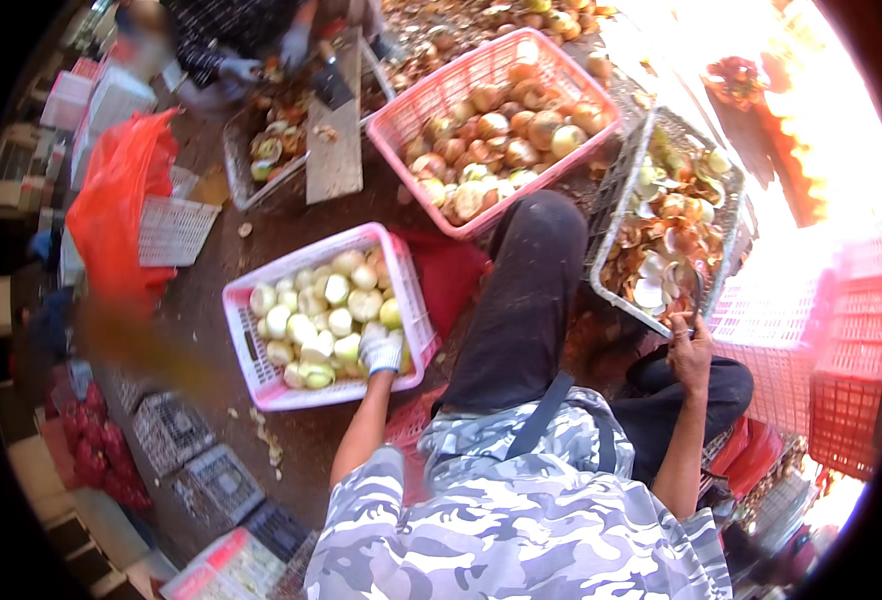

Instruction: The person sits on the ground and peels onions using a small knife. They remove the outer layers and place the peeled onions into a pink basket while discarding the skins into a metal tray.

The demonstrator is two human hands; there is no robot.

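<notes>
My left hand [380,349], in a white knit glove, reaches into a pink-and-white plastic crate [304,403] of peeled onions [317,319]. Its fingers touch or hover over the onions at the crate's right side; whether one is in its grasp is hidden. Bare, my right hand [690,352] grips a knife [697,291] with a dark blade, over the near edge of a grey crate [632,309]. Onion skins and cut ends [670,229] fill that crate. Ahead of my knee stands a pink crate [418,191] heaped with unpeeled onions [512,127].
A co-worker's gloved hands [261,64] are at the top left, near a wooden board [336,154] with a dark blade [332,86] on it. An orange plastic bag [122,195] hangs at left. Stacked crates [850,375] stand at right. Flat crates [223,480] lie at lower left.
</notes>
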